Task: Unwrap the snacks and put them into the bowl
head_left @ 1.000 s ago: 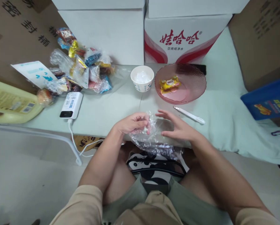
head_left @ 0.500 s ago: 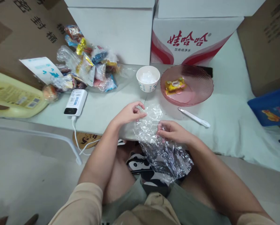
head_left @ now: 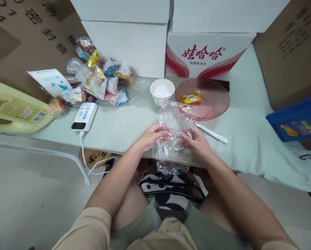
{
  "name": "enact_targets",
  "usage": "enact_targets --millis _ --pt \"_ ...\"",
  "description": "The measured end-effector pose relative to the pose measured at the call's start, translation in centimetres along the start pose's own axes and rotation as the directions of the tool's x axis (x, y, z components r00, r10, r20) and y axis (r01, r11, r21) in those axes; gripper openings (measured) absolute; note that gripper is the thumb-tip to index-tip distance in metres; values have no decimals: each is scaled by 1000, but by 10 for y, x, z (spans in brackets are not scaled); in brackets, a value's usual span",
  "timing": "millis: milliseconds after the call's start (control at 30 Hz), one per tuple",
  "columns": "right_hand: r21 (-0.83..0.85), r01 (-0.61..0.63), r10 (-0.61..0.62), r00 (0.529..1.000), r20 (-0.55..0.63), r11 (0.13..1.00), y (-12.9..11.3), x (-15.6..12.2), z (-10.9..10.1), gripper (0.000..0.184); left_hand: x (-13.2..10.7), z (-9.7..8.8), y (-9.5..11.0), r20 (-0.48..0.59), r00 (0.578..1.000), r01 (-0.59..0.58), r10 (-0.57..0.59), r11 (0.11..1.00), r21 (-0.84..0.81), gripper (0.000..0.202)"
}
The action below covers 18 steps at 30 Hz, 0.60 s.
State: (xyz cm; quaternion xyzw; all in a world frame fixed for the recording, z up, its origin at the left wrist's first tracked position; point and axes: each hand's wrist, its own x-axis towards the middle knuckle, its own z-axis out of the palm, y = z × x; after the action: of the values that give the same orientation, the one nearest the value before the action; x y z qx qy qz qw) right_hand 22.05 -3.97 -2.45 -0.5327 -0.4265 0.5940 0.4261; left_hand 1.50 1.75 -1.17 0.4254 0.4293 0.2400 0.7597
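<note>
My left hand (head_left: 152, 136) and my right hand (head_left: 194, 141) both pinch a crumpled clear plastic bag (head_left: 172, 119) held upright over the near edge of the pale green table (head_left: 119, 121). The fingertips of both hands nearly meet in the middle of the bag, which hangs down past the table edge. Just behind the bag stand a white bowl (head_left: 162, 91) with white contents and a pink ribbed glass plate (head_left: 210, 99) carrying a yellow wrapped snack (head_left: 190, 98).
A white knife-like tool (head_left: 211, 133) lies right of my hands. A pile of wrapped snacks (head_left: 100, 81), a white power bank (head_left: 84, 116) with cable and a yellow jug (head_left: 15, 111) sit at the left. White cartons (head_left: 204, 52) and brown boxes line the back; a blue box (head_left: 298, 119) is at right.
My hands came together and lifted the plastic bag upright; half a second ago it was spread diagonally with my right hand lower. The view shifted slightly downward.
</note>
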Motion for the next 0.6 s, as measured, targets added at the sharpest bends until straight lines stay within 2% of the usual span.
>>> enact_targets --millis 100,200,267,367,433,533,600 --pt "35 -25 25 1000 0 999 5 -1 -7 45 3 2 -2 -105 993 -42 56 991 129 16" --pt "-28 -2 1 1000 -11 1000 8 -1 -9 36 7 -3 -3 -105 986 -103 133 961 256 20" --pt "-62 36 -39 998 -49 997 9 -1 -9 34 7 -7 -3 -78 984 -133 160 951 279 29" --pt "-71 129 -137 983 -125 989 8 0 -7 33 2 -12 -1 30 983 -183 181 959 218 47" --pt "-73 201 -211 962 -171 977 7 -1 -7 28 -1 -15 0 87 977 -207 196 968 144 51" --pt "-94 305 -317 929 -189 948 6 0 -10 16 -1 -19 0 85 977 -197 194 980 28 39" --pt "-111 346 -361 913 -187 932 7 1 -13 15 2 -22 0 81 980 -183 184 983 -18 31"
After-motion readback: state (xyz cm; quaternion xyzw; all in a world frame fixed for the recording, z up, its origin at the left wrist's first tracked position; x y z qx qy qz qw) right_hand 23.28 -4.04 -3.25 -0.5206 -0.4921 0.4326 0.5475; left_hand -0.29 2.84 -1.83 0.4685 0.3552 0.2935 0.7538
